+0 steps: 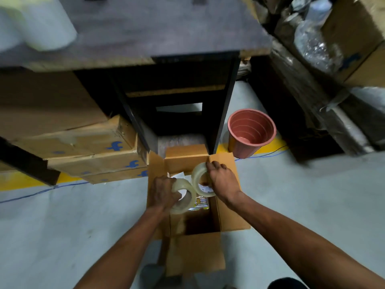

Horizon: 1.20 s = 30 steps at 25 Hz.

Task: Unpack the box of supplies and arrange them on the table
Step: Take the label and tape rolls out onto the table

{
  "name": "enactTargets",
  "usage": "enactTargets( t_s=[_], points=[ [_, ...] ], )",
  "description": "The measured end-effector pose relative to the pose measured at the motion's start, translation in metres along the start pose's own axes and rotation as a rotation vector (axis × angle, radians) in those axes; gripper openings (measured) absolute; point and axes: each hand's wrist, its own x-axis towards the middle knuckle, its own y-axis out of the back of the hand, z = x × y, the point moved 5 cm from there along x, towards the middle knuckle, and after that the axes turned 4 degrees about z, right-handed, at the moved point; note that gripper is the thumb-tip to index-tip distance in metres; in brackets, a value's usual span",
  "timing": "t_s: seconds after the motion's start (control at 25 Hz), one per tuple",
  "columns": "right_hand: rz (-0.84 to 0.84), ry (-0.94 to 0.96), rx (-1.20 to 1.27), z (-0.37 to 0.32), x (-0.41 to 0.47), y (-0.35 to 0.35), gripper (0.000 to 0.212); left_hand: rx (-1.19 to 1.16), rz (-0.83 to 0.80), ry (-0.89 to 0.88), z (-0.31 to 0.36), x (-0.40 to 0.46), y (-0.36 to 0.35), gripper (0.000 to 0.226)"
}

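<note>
Two rolls of clear packing tape sit over the open box (193,207), one in each hand. Left hand (163,193) grips the left tape roll (184,197), fingers curled through its core. Right hand (224,181) pinches the right tape roll (201,179) by its rim, roll held on edge. Rolls nearly touch, both just above the box mouth.

Box stands on the floor (62,226), flaps folded out on all four sides, directly below the table (145,34) edge. Inside the box, under the rolls: a yellow-trimmed packet (201,203) and a bit of white paper (178,175); rest of interior dark, contents cannot be told.

Progress, as judged: early. Both rolls are lifted but not yet set down; at least the packet is left in the box. On the table, far left of the box, white rolls (35,24) stand, blurred; whether they came from this box cannot be told.

Writing: right tape roll carries a core label, too blurred to read. Left of the box, stacked cartons (87,151) under the table show a blue "f"-like logo, repeated. No other legible text.

Right of the box: a terracotta-coloured plastic pot (251,132) on the floor, beside a yellow floor line (25,181). A thin blue cable (41,191) runs along the floor behind the box.
</note>
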Motion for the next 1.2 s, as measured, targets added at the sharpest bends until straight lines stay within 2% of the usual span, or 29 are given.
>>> enactTargets(
  t_s=[0.2, 0.44, 0.6, 0.68, 0.92, 1.12, 1.2],
  points=[
    [0.024, -0.042, 0.061, -0.016, -0.038, 0.135, 0.056, -0.02, -0.026, 0.205, 0.044, -0.053, 0.119, 0.062],
    [0.007, -0.067, 0.182, -0.048, -0.079, 0.28, 0.058, -0.065, 0.016, 0.258, 0.1, -0.117, 0.26, 0.071],
    [0.158, -0.078, 0.331, -0.055, -0.088, 0.368, 0.034, -0.074, 0.094, 0.284, 0.133, -0.132, 0.348, 0.063],
    [0.231, -0.051, 0.377, -0.06, -0.084, 0.404, 0.025, -0.078, 0.148, 0.295, 0.142, -0.128, 0.381, 0.067],
    [0.305, -0.057, 0.404, -0.047, -0.07, 0.479, 0.022, -0.274, 0.307, 0.397, 0.174, -0.099, 0.449, 0.063],
    [0.286, -0.167, 0.507, -0.037, -0.034, 0.484, 0.026, -0.39, 0.38, 0.484, 0.162, -0.059, 0.467, 0.05],
    [0.291, -0.233, 0.538, -0.031, -0.015, 0.481, 0.026, -0.436, 0.362, 0.501, 0.158, -0.036, 0.467, 0.047]
  ],
)
